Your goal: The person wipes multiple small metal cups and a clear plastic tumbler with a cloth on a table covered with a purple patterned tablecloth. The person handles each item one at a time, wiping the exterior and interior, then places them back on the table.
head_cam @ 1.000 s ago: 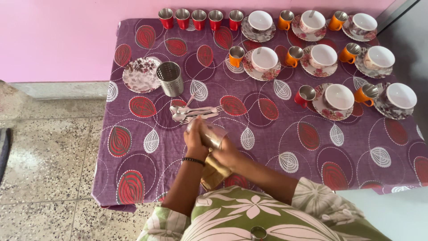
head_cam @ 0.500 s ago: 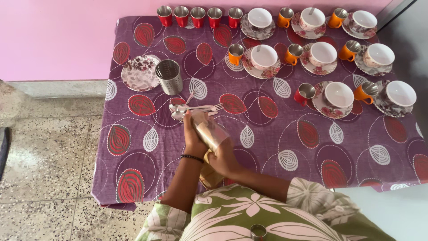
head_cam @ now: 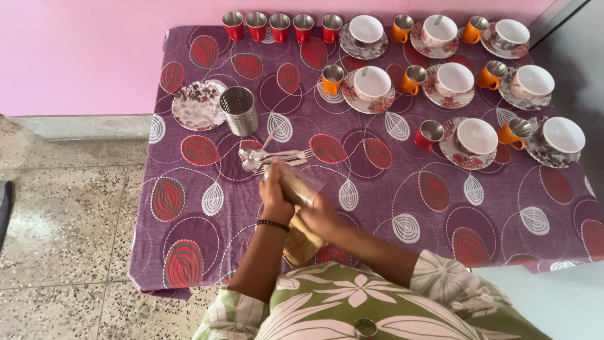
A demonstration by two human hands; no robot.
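Glass (head_cam: 297, 182) tilted back upright, both hands (head_cam: 296, 204) clasping it, near table edge (head_cam: 141, 277).

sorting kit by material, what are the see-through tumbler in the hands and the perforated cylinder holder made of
Clear tumbler: looks like glass or clear plastic, since the tan cloth shows through it; which one is unclear. Perforated cylinder holder: probably brushed steel, grey with a dull sheen and punched holes.
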